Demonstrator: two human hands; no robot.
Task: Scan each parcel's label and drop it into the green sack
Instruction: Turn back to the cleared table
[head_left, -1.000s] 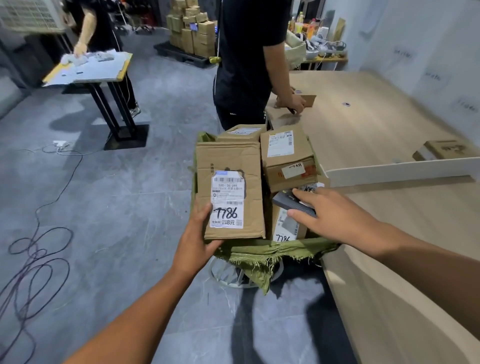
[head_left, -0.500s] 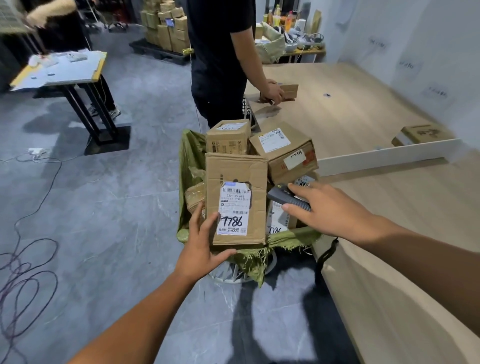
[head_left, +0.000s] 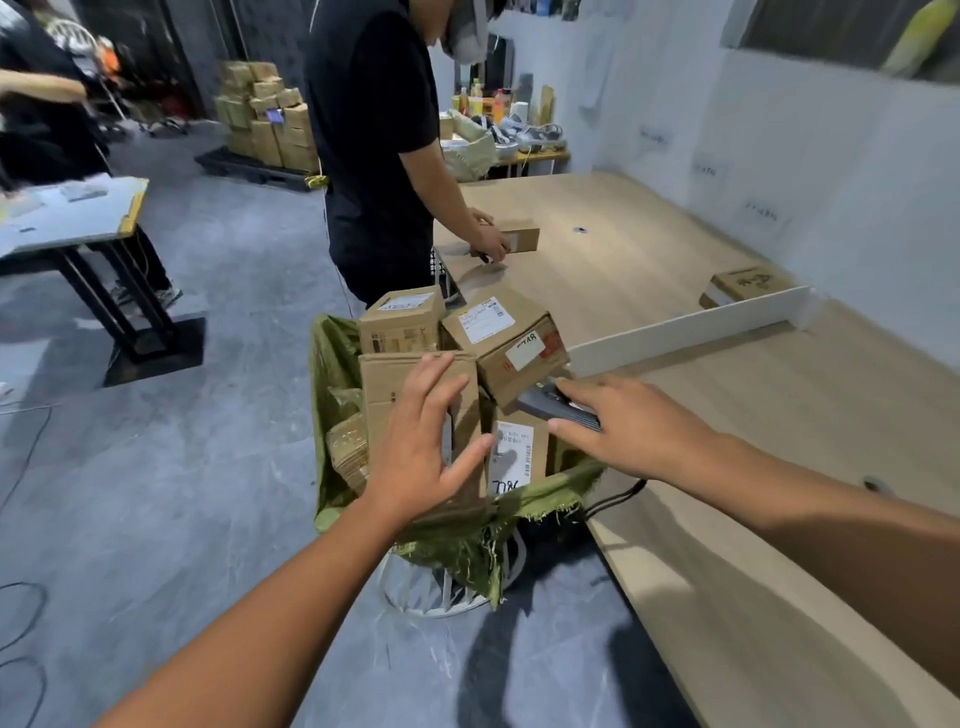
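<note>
The green sack (head_left: 332, 364) stands open on a white wire stand beside the table's corner, with several cardboard parcels in it. My left hand (head_left: 421, 452) lies with spread, straight fingers on the face of the nearest parcel (head_left: 384, 395), covering its label. That parcel leans upright at the sack's front. My right hand (head_left: 639, 431) hovers over the sack's right rim and grips a dark grey scanner (head_left: 550, 408). Under the scanner stands a parcel with a white label marked 7786 (head_left: 514, 457). Two more labelled parcels (head_left: 402, 319) (head_left: 504, 338) sit at the back.
A long wooden table (head_left: 779, 467) runs along the right, with a white divider board (head_left: 691, 332) and a lone parcel (head_left: 743, 286) behind it. A person in black (head_left: 374, 156) stands past the sack and handles a small box (head_left: 519, 240). A side table (head_left: 67, 213) stands at the left.
My left hand has left the parcel's lower edge and moved up onto its face, over the label. The parcel sits lower in the sack. My right hand keeps the scanner.
</note>
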